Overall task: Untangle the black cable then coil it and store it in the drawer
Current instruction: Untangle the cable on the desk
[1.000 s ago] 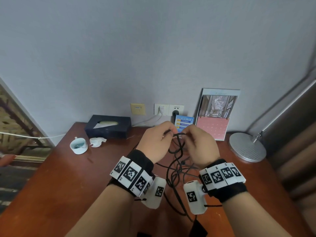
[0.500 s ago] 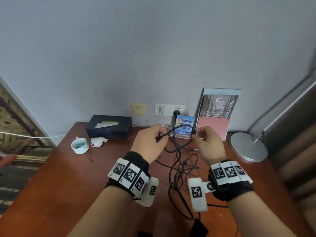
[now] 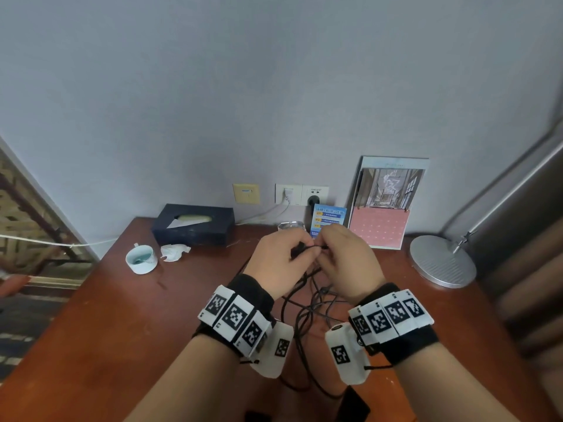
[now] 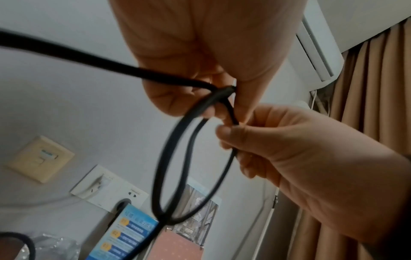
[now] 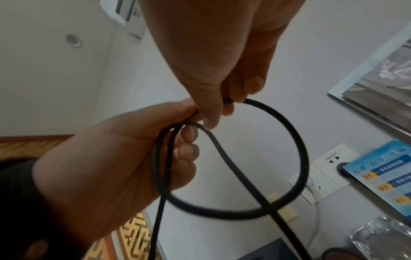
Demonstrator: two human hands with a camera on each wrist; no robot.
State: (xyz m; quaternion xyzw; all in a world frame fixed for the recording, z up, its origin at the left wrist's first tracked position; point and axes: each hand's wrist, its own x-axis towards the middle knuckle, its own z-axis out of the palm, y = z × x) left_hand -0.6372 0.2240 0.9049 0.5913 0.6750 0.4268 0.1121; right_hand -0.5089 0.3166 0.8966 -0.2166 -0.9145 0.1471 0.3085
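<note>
The blue card (image 3: 328, 220) leaning on the wall carries orange tags numbered 01 and 02 (image 5: 383, 187) beside lines of script too small to read; the white socket (image 3: 301, 194) has small print I cannot make out. The left hand (image 3: 278, 260) and right hand (image 3: 350, 263) meet above the counter (image 3: 122, 315), each pinching the cable (image 3: 304, 318) between thumb and curled fingers (image 4: 224, 140). From the head view the rest of the cable lies in a loose tangle on the counter below the wrists. Only the wrist views show the loop (image 5: 289, 158) hanging between the two grips, with strands crossing at its bottom. The left wrist view alone shows an air conditioner (image 4: 320, 47) and brown curtain (image 4: 378, 88).
</note>
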